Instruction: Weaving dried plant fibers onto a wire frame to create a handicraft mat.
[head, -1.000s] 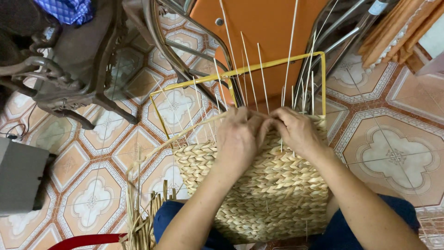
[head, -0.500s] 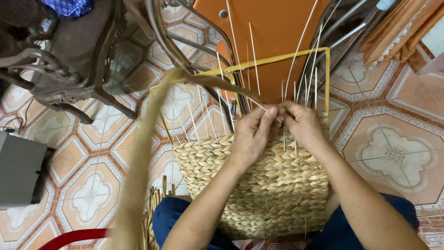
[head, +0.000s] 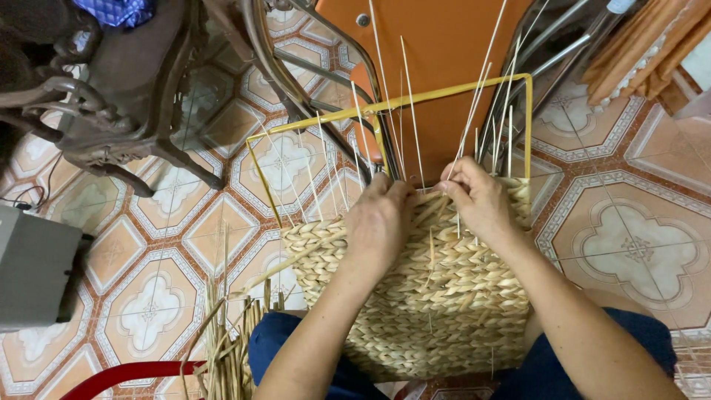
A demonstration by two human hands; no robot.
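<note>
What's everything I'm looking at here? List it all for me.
Woven basket: one, straw-coloured, half finished, on the person's lap.
Wire frame: one, yellow, rising above the basket's woven edge.
Thin upright sticks: many, pale, standing up from the weave.
Loose straw strands: a bundle, tan, lower left by the knee.
Wooden chair: one, dark brown, upper left.
Orange board: one, top centre behind the frame.
Grey box: one, left edge.
Tiled floor: patterned, cream and terracotta.
Left hand: on the weave's top edge.
Right hand: pinching a strand at the top edge.
</note>
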